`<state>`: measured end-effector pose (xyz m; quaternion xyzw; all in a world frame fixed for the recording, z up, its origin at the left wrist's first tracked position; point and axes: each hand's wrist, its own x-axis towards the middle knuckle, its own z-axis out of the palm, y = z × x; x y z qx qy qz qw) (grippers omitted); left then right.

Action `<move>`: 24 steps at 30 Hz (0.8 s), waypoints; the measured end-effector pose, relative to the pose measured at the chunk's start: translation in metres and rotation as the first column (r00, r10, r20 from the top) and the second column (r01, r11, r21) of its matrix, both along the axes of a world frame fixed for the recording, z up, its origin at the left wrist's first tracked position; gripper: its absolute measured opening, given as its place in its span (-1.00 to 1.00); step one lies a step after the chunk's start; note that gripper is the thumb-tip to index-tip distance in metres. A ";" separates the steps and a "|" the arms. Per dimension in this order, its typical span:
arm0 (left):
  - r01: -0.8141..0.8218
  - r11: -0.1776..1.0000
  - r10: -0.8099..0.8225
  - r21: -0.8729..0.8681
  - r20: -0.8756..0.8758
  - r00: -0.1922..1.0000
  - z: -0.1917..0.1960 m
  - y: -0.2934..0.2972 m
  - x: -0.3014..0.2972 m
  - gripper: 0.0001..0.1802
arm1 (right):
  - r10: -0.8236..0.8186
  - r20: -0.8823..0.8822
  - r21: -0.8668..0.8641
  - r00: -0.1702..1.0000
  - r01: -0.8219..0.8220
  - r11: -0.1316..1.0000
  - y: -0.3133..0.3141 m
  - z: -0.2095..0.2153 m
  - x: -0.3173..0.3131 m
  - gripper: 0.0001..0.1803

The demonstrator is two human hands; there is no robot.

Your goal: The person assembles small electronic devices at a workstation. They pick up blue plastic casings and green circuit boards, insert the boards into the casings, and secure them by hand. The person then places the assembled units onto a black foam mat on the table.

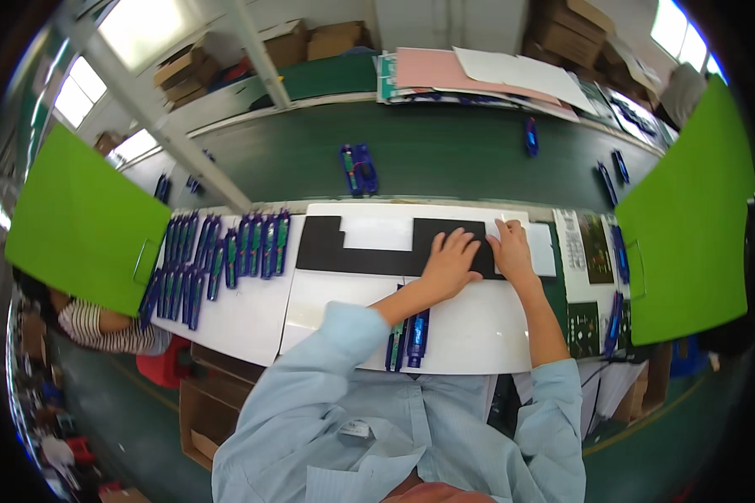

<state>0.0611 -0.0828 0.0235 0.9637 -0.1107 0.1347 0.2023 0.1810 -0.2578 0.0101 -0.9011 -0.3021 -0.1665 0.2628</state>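
Black notched sheet (319, 248) lies on the white bench (331, 298), the left hand (450, 267) spread open across it; the right hand (512, 251), fingers bent, rests at the sheet's right end, its grip impossible to tell. Left of the sheet, blue devices (268, 247) lie in rows. Beyond it stretches a dark green surface (285, 159), cardboard boxes (572, 35) farther back; bright green panels (84, 218) flank it.

Left grip (450, 261) palm-down, fingers (454, 239) spread — right grip (512, 248) beside it, fingers perhaps bent
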 end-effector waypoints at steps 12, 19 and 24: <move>-0.043 0.991 0.028 -0.127 -0.115 0.993 -0.037 -0.002 0.018 -0.03 | 0.091 -0.135 -0.010 0.987 -0.093 0.996 -0.003 -0.017 0.000 -0.80; -0.067 0.984 0.063 -0.165 -0.032 0.998 -0.043 -0.005 0.017 -0.04 | 0.165 -0.217 0.130 0.962 -0.139 0.982 -0.010 -0.022 0.012 -0.82; -0.071 0.983 0.063 -0.170 -0.048 0.997 -0.044 -0.002 0.018 -0.04 | 0.160 -0.256 0.298 0.953 -0.080 0.951 -0.010 -0.020 -0.006 -0.81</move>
